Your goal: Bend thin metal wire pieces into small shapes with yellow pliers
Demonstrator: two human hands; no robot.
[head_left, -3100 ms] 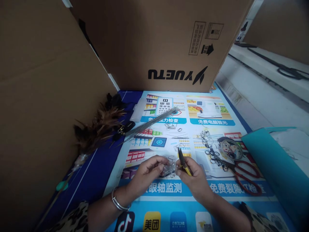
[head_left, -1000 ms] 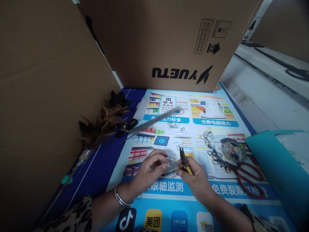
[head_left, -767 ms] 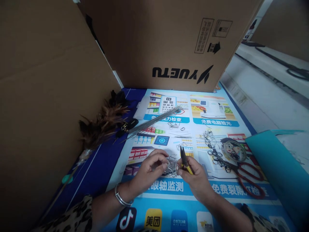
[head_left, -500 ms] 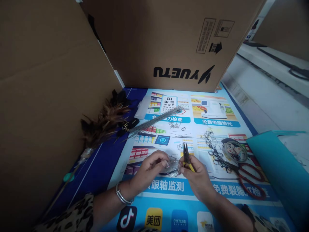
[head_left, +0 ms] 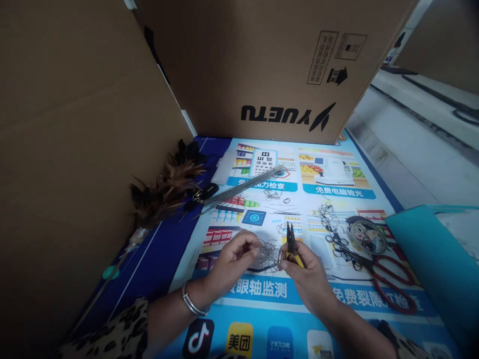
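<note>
My left hand (head_left: 232,262), with a silver bangle on its wrist, pinches one side of a small tangle of thin metal wire (head_left: 266,255) just above the printed poster. My right hand (head_left: 305,274) grips yellow-handled pliers (head_left: 292,244) whose dark jaws point up and away, and its fingertips also touch the wire tangle's right side. Both hands are closed and meet over the poster's lower middle.
A bundle of straight wires (head_left: 243,185) and a feather duster (head_left: 164,192) lie to the left. Red-handled scissors (head_left: 389,279), a tape roll (head_left: 367,237) and several small black rings (head_left: 331,224) lie right. A teal folder (head_left: 430,259) is far right. Cardboard boxes (head_left: 262,65) wall the back and left.
The view has drifted slightly, so everything sits a little further right. Both hands have kept working the wire tangle, and the pliers' jaws have tipped more upright.
</note>
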